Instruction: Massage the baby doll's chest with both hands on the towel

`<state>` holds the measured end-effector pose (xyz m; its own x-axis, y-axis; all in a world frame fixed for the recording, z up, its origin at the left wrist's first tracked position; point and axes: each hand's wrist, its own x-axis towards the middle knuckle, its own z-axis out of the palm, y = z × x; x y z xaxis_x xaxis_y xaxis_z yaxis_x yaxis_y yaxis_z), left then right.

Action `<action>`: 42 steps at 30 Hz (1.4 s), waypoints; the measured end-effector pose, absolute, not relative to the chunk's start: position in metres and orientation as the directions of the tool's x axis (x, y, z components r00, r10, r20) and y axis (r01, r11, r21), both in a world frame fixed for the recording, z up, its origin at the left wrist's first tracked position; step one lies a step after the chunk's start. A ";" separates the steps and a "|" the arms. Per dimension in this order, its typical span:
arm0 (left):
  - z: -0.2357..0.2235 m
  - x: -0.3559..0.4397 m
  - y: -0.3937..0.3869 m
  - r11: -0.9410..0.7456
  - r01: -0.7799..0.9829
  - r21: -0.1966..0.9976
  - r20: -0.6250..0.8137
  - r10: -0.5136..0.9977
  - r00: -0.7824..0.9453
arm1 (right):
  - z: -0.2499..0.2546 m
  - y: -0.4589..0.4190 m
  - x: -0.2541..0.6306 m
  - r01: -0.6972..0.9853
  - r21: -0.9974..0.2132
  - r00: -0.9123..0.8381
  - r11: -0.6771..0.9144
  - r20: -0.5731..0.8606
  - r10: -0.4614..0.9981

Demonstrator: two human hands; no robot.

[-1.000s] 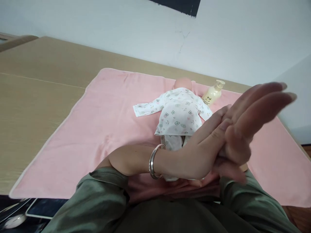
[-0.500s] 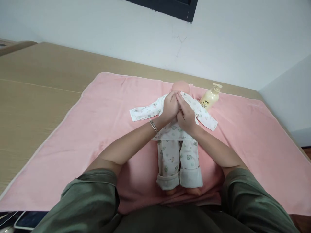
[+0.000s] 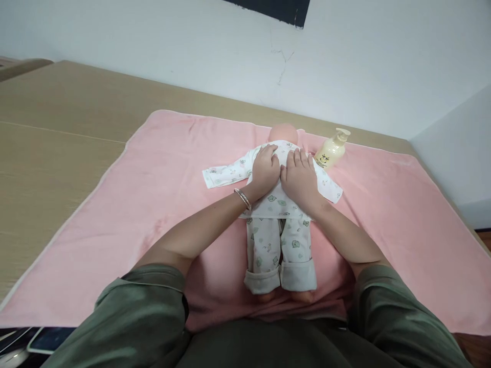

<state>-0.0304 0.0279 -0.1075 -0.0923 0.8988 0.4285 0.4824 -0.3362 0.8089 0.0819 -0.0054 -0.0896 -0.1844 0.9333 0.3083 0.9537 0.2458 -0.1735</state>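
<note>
A baby doll (image 3: 283,133) lies face down or with its face out of sight, head toward the wall and feet toward me. It wears a white printed top (image 3: 276,205) and matching trousers (image 3: 266,245) with turned-up cuffs. On the left half of the doll's upper body rests my left hand (image 3: 265,168), laid flat, with a bracelet (image 3: 243,199) on the wrist. Beside it my right hand (image 3: 299,176) lies flat on the right half, fingers stretched toward the head. The two thumbs are close together at the middle.
A pink blanket (image 3: 184,168) spreads under the doll on a wooden table (image 3: 69,117). Right of the doll's head, a pale yellow pump bottle (image 3: 332,149) leans on the blanket. Below the table's front left edge sits a phone (image 3: 49,339). A white wall (image 3: 172,46) stands behind.
My hands were pressed together over the doll's upper body. They have parted sideways and now lie flat on the top, side by side. The view has shifted slightly.
</note>
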 end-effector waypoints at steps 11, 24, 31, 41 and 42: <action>-0.112 -0.033 0.027 -0.320 0.524 0.789 0.403 0.914 -0.050 | -0.079 0.019 0.097 0.928 -0.301 -0.177 0.219 0.159 0.971; -0.118 -0.035 0.037 -0.331 0.573 0.750 0.408 0.913 -0.006 | -0.088 0.029 0.103 0.859 -0.375 -0.284 0.348 0.215 0.934; -0.120 -0.036 0.040 -0.348 0.566 0.748 0.421 0.907 0.001 | -0.090 0.010 0.086 0.896 -0.308 -0.243 0.321 0.266 0.933; -0.130 -0.033 0.043 -0.370 0.566 0.737 0.452 0.892 -0.005 | -0.089 0.036 0.106 0.876 -0.393 -0.206 0.279 0.217 0.954; -0.129 -0.034 0.043 -0.365 0.574 0.733 0.447 0.895 -0.002 | -0.090 0.033 0.105 0.885 -0.380 -0.193 0.268 0.224 0.955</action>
<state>-0.0336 0.0430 -0.1292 -0.0016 0.8945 0.4470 0.5738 -0.3652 0.7330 0.1049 0.0329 -0.0900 -0.1927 0.9553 0.2242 0.8853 0.2678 -0.3802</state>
